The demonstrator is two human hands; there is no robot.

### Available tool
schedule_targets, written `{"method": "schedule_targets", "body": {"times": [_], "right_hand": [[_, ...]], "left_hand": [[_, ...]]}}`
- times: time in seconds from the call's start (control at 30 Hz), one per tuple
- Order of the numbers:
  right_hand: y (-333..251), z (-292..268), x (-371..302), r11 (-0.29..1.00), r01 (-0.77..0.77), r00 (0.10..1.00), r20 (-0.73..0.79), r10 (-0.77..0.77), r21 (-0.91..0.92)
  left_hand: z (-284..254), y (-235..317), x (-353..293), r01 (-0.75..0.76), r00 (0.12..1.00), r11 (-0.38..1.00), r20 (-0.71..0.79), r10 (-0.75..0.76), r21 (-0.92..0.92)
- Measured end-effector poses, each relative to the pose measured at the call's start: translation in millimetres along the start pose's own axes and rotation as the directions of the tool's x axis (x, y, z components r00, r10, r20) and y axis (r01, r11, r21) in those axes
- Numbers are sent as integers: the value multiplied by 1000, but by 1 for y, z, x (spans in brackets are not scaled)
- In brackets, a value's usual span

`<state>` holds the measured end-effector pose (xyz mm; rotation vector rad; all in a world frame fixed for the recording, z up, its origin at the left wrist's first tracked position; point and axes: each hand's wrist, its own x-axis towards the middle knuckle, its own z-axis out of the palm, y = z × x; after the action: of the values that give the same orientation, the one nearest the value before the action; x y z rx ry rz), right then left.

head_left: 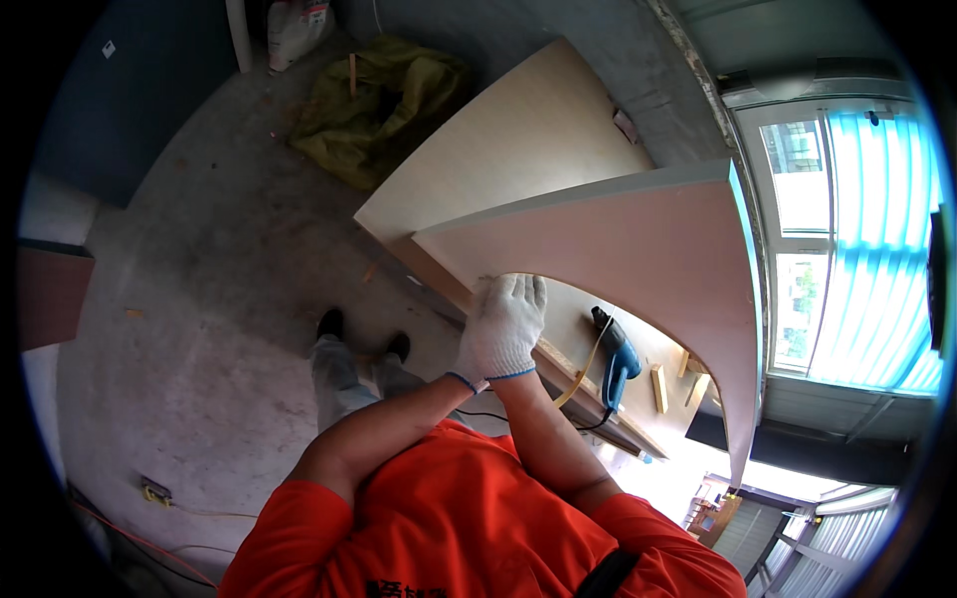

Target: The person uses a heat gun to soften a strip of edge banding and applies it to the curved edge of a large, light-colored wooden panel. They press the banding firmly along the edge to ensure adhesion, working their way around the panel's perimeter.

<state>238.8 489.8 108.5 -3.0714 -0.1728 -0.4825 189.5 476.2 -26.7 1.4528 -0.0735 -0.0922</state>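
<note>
My two hands, in white knit gloves with blue cuffs, are close together at the rim of a large pinkish board [598, 234]. The board stands tilted in front of me and has a long curved cut-out. My right hand [516, 334] shows stretched fingers pointing away from me, their tips against the curved edge at its left end. Beside it and partly overlapped is my left hand [477, 339]; its fingers are mostly hidden. From under the hands, a thin yellowish strip [576, 384] hangs near the bench. I cannot tell whether either hand touches it.
A blue corded power tool [620, 361], resembling a heat gun, lies on the bench within the cut-out. Small wood blocks [659, 389] lie beside it. Behind stands another pale panel [508, 140]. A green sack [374, 110] rests on the concrete floor; cords [189, 513] run at lower left.
</note>
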Motion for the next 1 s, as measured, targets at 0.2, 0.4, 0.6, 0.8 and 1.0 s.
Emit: {"method": "schedule_targets", "body": {"times": [0.2, 0.4, 0.6, 0.8, 1.0], "right_hand": [[6, 1, -1, 994, -47, 998, 52, 42, 96], [-3, -9, 4, 878, -234, 969, 29, 245, 418], [15, -8, 5, 922, -118, 991, -10, 131, 368], [8, -14, 10, 943, -114, 993, 3, 119, 311], [7, -15, 13, 952, -94, 995, 5, 96, 293]], "left_hand": [[8, -9, 3, -44, 998, 996, -32, 47, 79], [24, -45, 5, -141, 979, 946, -98, 177, 293], [18, -29, 1, -213, 965, 859, -35, 259, 466], [7, -20, -5, -229, 965, 841, 3, 261, 490], [17, -36, -10, -236, 965, 832, 23, 260, 503]]}}
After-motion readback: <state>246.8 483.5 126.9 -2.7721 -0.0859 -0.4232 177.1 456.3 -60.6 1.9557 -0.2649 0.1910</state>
